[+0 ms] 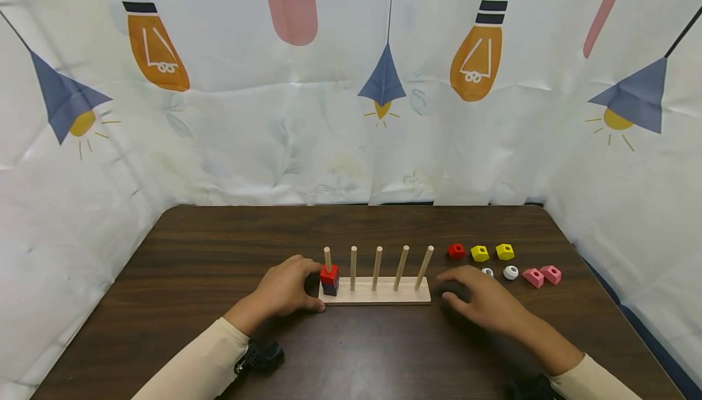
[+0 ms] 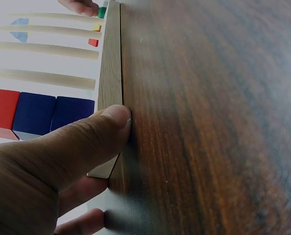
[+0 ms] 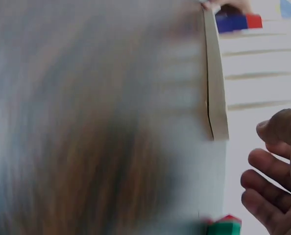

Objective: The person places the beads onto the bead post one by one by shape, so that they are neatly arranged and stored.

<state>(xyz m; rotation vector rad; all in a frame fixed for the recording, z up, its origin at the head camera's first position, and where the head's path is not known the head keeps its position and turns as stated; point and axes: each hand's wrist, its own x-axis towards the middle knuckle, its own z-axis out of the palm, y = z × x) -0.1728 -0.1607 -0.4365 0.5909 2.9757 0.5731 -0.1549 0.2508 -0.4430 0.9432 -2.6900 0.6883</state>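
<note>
A pale wooden peg board (image 1: pixel 378 297) with several upright pegs lies on the table. Two dark blue blocks (image 2: pixel 55 113) and a red block (image 2: pixel 2 108) are stacked on its leftmost peg, red on top. My left hand (image 1: pixel 289 287) grips the board's left end, thumb against the front edge and fingers around the far side. Just off the right end is my right hand (image 1: pixel 482 299), fingers loosely bent and holding nothing. A green block (image 3: pixel 225 226) shows below that hand in the right wrist view; the hand hides it in the head view.
Right of the board lie a loose red block (image 1: pixel 456 251), two yellow blocks (image 1: pixel 479 253), two pink blocks (image 1: pixel 533 277) and white beads (image 1: pixel 510 272), one partly behind the right hand. A patterned white curtain (image 1: pixel 329 144) surrounds the dark wooden table (image 1: pixel 219 235).
</note>
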